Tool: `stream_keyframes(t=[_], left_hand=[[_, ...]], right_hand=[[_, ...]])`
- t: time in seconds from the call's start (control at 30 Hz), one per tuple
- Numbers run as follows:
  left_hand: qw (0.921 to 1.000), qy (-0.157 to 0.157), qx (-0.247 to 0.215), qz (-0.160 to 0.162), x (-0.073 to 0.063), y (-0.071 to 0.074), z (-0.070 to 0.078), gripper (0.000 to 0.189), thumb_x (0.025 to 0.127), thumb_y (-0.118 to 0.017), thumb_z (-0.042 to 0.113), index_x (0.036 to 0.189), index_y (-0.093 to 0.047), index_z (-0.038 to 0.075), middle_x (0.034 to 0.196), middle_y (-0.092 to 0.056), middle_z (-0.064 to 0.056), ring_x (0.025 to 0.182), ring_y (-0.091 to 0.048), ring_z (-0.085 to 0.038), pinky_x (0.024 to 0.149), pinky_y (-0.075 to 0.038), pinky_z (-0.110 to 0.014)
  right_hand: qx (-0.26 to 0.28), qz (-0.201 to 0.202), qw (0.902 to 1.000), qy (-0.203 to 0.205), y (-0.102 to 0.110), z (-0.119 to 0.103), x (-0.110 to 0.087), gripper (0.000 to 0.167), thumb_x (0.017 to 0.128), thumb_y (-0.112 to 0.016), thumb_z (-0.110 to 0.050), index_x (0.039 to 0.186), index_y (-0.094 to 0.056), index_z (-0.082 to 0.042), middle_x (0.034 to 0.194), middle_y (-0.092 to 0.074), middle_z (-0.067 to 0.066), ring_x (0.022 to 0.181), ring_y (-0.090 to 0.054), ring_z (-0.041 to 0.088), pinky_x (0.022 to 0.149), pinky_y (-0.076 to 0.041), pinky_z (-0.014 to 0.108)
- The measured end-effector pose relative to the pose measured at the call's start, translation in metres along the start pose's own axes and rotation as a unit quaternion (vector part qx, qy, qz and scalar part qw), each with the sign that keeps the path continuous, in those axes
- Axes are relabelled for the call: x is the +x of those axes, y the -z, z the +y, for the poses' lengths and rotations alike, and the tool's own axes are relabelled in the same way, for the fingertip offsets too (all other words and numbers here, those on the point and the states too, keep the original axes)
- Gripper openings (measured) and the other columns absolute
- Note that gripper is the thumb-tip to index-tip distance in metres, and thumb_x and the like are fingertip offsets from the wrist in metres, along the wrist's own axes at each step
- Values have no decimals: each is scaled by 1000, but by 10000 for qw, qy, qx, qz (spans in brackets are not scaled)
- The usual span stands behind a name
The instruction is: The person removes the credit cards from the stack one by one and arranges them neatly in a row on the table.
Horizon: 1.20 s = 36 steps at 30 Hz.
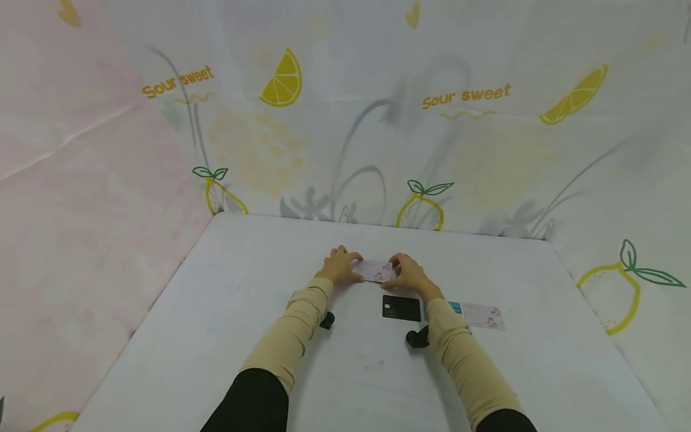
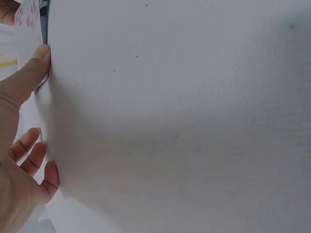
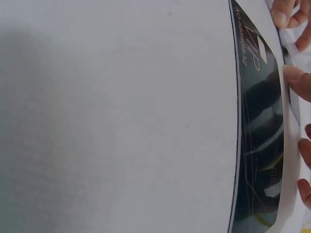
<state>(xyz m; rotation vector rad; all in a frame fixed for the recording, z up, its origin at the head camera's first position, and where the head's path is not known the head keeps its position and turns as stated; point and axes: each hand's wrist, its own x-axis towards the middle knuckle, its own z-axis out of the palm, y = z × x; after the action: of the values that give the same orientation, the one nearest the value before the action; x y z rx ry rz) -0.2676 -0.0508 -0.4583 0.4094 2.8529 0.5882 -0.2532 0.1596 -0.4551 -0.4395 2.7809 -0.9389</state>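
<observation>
Both hands hold a pale pink floral card (image 1: 375, 271) at its two ends, low over the white table. My left hand (image 1: 340, 265) has thumb and forefinger at the left end; its thumb (image 2: 36, 68) is on the edge in the left wrist view, where a dark layer shows under the pink face. My right hand (image 1: 412, 276) grips the right end between thumb and forefinger. Just below it on the table lies a black card (image 1: 401, 308) with "VIP" lettering, large in the right wrist view. What lies under the held card is hidden.
To the right, a second pink floral card (image 1: 484, 316) lies beside a blue card (image 1: 456, 308), partly covered by the right sleeve. The white table (image 1: 237, 270) meets a lemon-printed backdrop (image 1: 367, 138) at the rear. Small black pieces (image 1: 327, 320) show by both forearms.
</observation>
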Motion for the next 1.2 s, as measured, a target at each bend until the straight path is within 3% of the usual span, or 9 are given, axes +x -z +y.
stream_keyframes(t=[0.17,0.3,0.5,0.7,0.97,1.2], left_hand=[[9993,42,-87,-369,4,1,-6,68,69,-83,37,129,-57,20,130,-41,-18,121,-37,-36,96,-37,-54],[9982,-96,-333,-486,6,2,-10,68,68,-84,29,129,-57,18,128,-43,-20,120,-38,-37,97,-37,-53],[9944,-502,-911,-184,1,7,-15,63,63,-87,18,120,-62,11,117,-52,-20,111,-48,-35,95,-40,-47],[9905,-690,-1189,-25,-7,12,-15,61,62,-88,16,117,-64,7,116,-57,-22,108,-52,-34,95,-42,-45],[9890,-815,-1226,120,-13,12,-15,60,62,-88,18,116,-65,5,113,-61,-19,104,-54,-31,92,-42,-42],[9856,-1196,-1152,317,-22,16,-15,62,61,-88,21,116,-64,3,108,-62,-18,102,-55,-32,89,-44,-42]], right_hand=[[8,178,9996,224,-3,3,-4,58,69,-83,-24,114,-57,3,113,-58,19,107,-51,36,90,-37,59],[48,289,9990,342,-6,7,-7,58,70,-83,-28,114,-59,2,115,-57,20,109,-50,37,91,-36,61],[104,314,9983,486,-8,7,-12,61,71,-82,-31,117,-59,1,116,-57,19,108,-51,37,89,-37,61],[18,385,9976,569,-7,5,-13,61,70,-83,-31,117,-59,0,114,-58,18,105,-52,35,86,-39,60],[-28,377,9980,513,-5,0,-17,61,71,-82,-32,118,-60,-2,114,-57,17,106,-53,35,87,-38,61],[6,472,9971,598,0,-8,-26,60,71,-83,-30,118,-60,0,112,-58,18,103,-53,36,86,-39,59]])
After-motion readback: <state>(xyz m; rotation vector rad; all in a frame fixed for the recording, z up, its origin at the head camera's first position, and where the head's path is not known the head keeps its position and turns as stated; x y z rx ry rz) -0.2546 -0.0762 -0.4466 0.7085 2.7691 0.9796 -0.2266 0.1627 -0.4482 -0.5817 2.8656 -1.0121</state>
